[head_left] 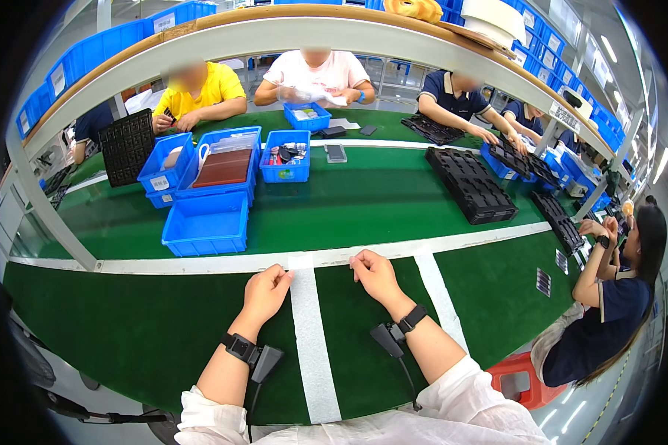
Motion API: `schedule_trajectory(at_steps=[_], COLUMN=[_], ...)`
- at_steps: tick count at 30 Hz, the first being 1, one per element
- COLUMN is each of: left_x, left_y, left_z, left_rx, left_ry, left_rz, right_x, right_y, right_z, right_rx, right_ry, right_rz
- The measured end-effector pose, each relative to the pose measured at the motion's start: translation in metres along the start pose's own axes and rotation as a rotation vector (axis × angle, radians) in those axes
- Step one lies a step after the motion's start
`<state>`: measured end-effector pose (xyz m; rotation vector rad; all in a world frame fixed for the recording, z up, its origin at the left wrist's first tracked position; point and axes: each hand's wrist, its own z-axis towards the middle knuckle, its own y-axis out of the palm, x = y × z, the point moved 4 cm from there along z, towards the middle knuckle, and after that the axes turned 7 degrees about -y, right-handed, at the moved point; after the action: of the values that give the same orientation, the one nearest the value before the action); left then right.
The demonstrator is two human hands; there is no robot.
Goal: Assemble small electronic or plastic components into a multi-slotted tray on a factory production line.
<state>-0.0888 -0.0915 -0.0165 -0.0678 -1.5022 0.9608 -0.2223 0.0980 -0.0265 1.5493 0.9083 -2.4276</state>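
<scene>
My left hand [267, 292] rests loosely curled at the far edge of the near green work surface [163, 311], beside a pale strip [315, 363] running toward me. To the right of that strip, my right hand [376, 277] is curled too, its fingers bent near the white rail [326, 257]. No object shows in either hand, and the two are apart. Each wrist wears a black strap with a small dark device; cables run from both devices. Closest beyond my left hand is a shallow blue bin [206, 243] with nothing visible inside.
Past the rail stand a blue bin with a brown case [223, 169], a blue bin of small parts [284, 174] and a stack of black trays [471, 189]. A dark flat device [335, 153] lies farther back. Several people work opposite; another sits at right. A shelf [304, 26] spans overhead.
</scene>
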Motion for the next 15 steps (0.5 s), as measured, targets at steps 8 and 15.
schedule_trajectory(at_steps=[8, 15], left_x=[0.0002, 0.0019], left_y=[0.0001, -0.0004], left_z=[0.0002, -0.0002], left_rx=[-0.002, -0.003], left_ry=[-0.001, -0.001], left_rz=[0.001, -0.007], right_x=[-0.0006, -0.0013], right_y=[-0.0001, -0.0015], right_z=[-0.0002, -0.0006], right_rx=[0.007, 0.003], right_ry=[-0.001, 0.001], right_rz=[0.006, -0.002])
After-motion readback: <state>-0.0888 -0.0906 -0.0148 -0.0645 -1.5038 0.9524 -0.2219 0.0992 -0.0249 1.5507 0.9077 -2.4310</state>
